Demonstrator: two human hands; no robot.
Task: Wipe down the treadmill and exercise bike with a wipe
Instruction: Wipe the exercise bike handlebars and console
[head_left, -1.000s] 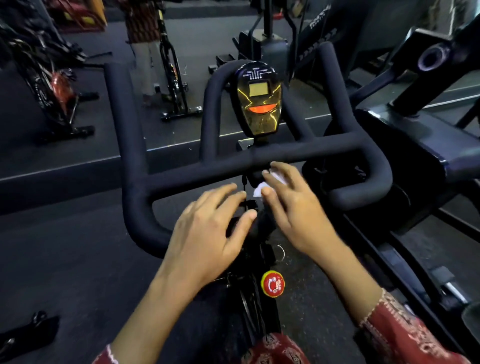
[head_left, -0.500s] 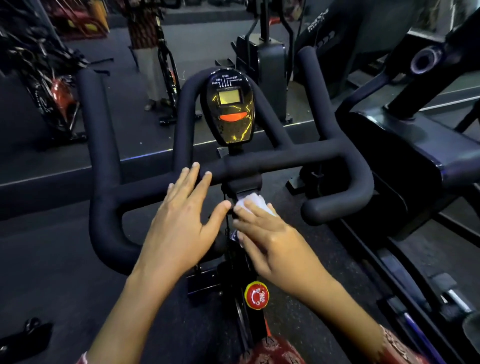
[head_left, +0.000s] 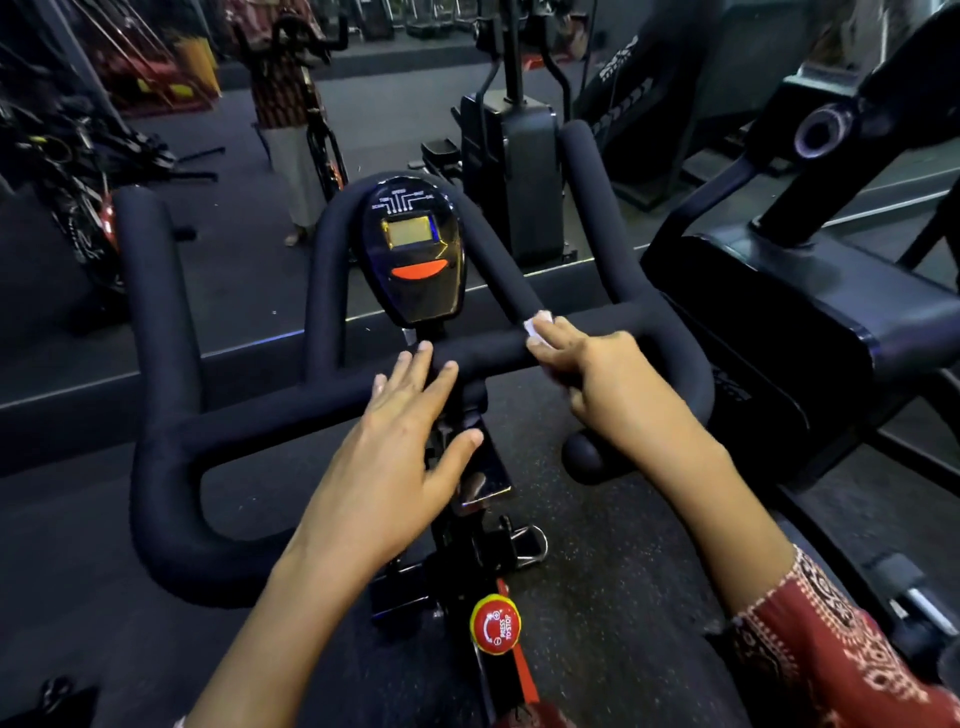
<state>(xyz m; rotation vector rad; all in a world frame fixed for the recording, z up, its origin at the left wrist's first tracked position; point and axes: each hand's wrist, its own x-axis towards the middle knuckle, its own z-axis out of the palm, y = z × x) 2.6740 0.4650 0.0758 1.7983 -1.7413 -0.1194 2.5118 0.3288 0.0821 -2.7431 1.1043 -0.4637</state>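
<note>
Gym machines (head_left: 511, 171) are seen behind the bike's crossbar (head_left: 280, 413), which runs left to right. The wipe (head_left: 537, 326) is pinched against its right half by the right hand (head_left: 613, 384); the left hand (head_left: 395, 467) is laid spread at centre.

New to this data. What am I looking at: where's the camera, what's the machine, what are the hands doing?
No robot here. One wide-angle camera on a person's head looks forward and down, so every picture is that view and both arms are the wearer's. The machine is an exercise bike in a gym: a padded black handlebar, a small console with a screen above it, a red knob lower on the frame. The left hand rests on the handlebar, fingers straight, holding nothing. The right hand curls over the handlebar and presses a white wipe against the padding. Another dark machine stands at the right.
</note>
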